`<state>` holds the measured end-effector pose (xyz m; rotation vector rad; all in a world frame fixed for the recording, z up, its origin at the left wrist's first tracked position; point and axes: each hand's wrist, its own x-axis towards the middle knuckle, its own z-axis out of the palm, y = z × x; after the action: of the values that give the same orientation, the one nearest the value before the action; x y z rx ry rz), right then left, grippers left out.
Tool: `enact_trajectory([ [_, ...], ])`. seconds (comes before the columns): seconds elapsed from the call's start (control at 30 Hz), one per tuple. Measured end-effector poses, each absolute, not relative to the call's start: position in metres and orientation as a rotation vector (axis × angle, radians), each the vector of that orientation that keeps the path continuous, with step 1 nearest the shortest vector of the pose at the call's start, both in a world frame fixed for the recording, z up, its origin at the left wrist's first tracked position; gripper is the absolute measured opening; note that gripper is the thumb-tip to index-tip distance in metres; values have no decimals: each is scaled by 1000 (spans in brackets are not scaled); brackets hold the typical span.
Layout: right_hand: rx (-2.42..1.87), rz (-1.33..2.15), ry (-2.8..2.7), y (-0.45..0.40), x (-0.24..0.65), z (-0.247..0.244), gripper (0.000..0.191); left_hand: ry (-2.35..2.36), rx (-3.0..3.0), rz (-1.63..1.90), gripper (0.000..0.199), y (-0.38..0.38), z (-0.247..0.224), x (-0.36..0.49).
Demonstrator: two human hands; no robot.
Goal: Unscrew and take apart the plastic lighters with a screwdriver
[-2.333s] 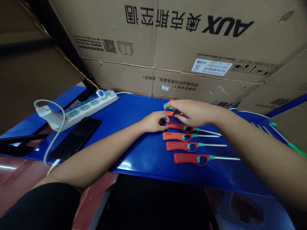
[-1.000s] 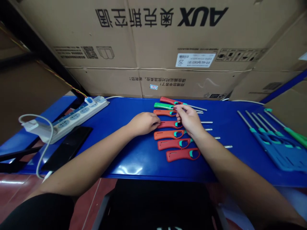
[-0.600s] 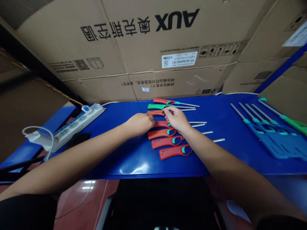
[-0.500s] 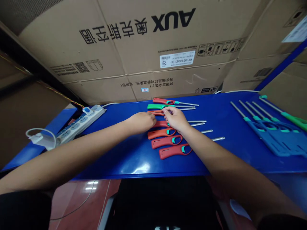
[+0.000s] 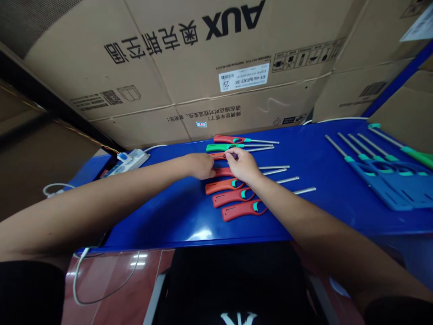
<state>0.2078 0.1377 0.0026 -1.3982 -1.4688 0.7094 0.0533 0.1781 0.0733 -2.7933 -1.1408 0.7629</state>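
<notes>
Utility lighters lie side by side in a row on the table, handles to the left, rods to the right; the left hand and right hand are over the row's rear part; a power strip sits farther left, at the back edge; a slotted rack lies right, long rods resting on it; cardboard cartons stand behind.

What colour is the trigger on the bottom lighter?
Teal. The bottom lighter has a red body, and the head view shows it best.
</notes>
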Motion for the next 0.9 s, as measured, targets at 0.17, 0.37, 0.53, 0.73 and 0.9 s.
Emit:
enact_trajectory([
  [0.17, -1412, 692, -1498, 137, 207, 4, 19, -1352, -2778, 769, 41, 181, 67, 55],
  [0.37, -1418, 667, -1518, 137, 207, 2, 19, -1302, -2826, 560, 54, 180, 77, 43],
  [0.53, -1419, 662, -1532, 136, 207, 3, 20, -759, -2972, 385, 18, 174, 83, 29],
  [0.73, -1428, 670, -1552, 134, 207, 7, 21, -540, -2883, 561, 17, 168, 85, 30],
  [0.9, -1429, 657, -1561, 133, 206, 7, 21, -514, -2795, 661, 17, 171, 89, 33],
])
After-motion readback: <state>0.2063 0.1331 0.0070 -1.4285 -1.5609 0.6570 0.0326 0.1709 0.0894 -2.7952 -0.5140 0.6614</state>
